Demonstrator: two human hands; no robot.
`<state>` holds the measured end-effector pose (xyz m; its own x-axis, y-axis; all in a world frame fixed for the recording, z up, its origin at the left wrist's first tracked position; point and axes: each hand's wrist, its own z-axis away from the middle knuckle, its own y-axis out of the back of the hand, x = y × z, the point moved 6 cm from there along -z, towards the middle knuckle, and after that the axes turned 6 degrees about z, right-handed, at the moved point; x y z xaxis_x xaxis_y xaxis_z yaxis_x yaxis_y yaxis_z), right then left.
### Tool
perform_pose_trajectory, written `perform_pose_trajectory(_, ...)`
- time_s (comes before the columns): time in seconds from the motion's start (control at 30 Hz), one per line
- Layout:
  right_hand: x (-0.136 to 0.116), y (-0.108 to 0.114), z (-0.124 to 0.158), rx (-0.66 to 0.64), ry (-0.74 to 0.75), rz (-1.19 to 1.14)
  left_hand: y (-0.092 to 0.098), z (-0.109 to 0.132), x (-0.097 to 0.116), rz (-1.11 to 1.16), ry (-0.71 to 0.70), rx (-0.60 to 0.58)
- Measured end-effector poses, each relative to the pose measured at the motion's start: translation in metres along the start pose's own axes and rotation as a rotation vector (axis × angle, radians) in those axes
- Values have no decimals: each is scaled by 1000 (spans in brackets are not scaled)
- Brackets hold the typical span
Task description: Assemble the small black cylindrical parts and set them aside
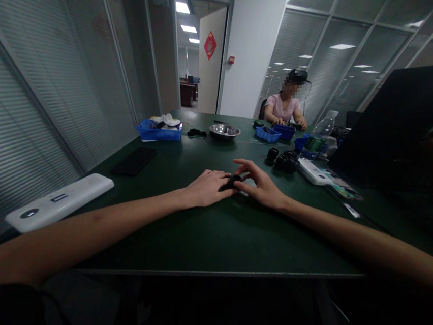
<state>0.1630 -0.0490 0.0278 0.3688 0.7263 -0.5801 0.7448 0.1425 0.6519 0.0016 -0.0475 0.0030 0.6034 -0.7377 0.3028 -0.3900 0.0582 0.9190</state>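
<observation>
Both hands meet over the green table (193, 241), around a small black round part (236, 179) whose exact kind I cannot make out. My left hand (208, 188) lies low from the left, its thumb and fingers closed on the part's left side. From the right, my right hand (260, 185) reaches in; its thumb and a bent finger close about the part, while the index finger arches above. Something pale shows faintly under the right thumb. Several similar-looking black parts (287, 161) are heaped to the right of my right hand.
At left are a long white device (61, 200) and a black tablet-like slab (134, 161). Farther back stand a filled blue basket (160, 133), a metal bowl (225, 138) and blue trays (268, 135). A bottle (325, 124) and dark screen (396, 119) are right; a person (283, 107) sits opposite.
</observation>
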Motion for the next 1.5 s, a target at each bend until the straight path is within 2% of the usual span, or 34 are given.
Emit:
perform_pose_trajectory(0.13,-1,-2,1,-53,23,-35,0,0,1,-12,-2,-9)
perform_pose_trajectory(0.3,3,0,0,7,-3,-20,0,-1,2,-12,-5,-8)
perform_pose_trajectory(0.5,-1,-4,0,-46,-3,-84,-1,-1,1,-15,-17,-2)
perform_pose_trajectory(0.7,1,0,0,27,-16,-41,0,-1,2,-16,-11,9)
perform_pose_trajectory(0.83,1,-3,0,-27,-11,-86,0,-1,2,-16,-16,5)
perform_pose_trajectory(1.03,0,1,1,32,-34,-3,-2,-1,-1,-30,-26,21)
perform_pose_trajectory(1.2,-3,-1,2,-7,-16,-43,-2,-1,0,-15,-26,10)
perform_pose_trajectory(1.37,1,2,1,59,-35,13,-2,-1,-2,-19,-15,8)
perform_pose_trajectory(1.5,0,-2,1,7,-14,-25,-1,-1,0,-23,-27,16)
